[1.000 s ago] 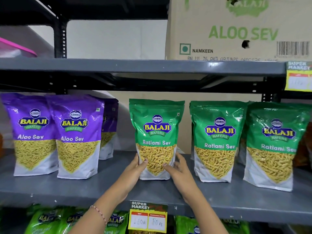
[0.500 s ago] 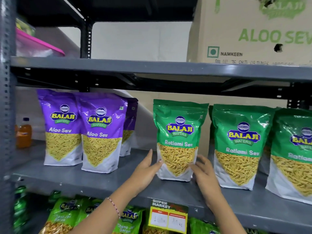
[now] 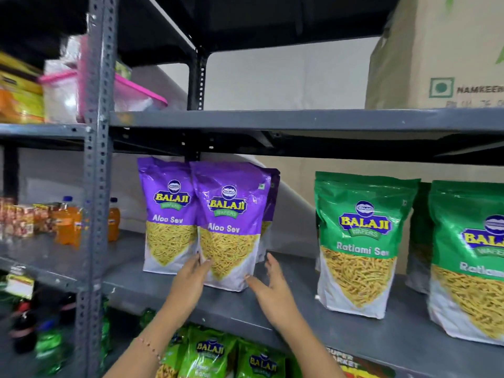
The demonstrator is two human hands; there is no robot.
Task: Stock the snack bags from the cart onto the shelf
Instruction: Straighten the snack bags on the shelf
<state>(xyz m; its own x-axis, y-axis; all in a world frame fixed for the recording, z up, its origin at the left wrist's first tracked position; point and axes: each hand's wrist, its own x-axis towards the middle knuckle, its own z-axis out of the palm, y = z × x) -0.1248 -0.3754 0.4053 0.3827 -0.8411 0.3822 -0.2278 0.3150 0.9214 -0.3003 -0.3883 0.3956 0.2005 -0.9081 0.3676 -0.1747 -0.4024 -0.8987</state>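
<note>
Upright, three purple bags (image 3: 230,227), two green bags (image 3: 360,241); left hand (image 3: 191,279) and right hand (image 3: 270,287) spread.

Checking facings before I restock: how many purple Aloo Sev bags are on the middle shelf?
3: left bag, front bag between both hands, a third peeking behind it. More may be hidden.

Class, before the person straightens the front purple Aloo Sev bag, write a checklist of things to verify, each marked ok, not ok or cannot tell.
1. Left hand touches the front Aloo Sev bag at its lower left: ok.
2. Right hand grips the bag: not ok, it is open beside the lower right corner.
3. Bag stands upright on the shelf: ok.
4. Bare shelf between it and the nearest Ratlami Sev bag: ok.
5. Bags behind it stand stable: cannot tell, mostly hidden.
</note>
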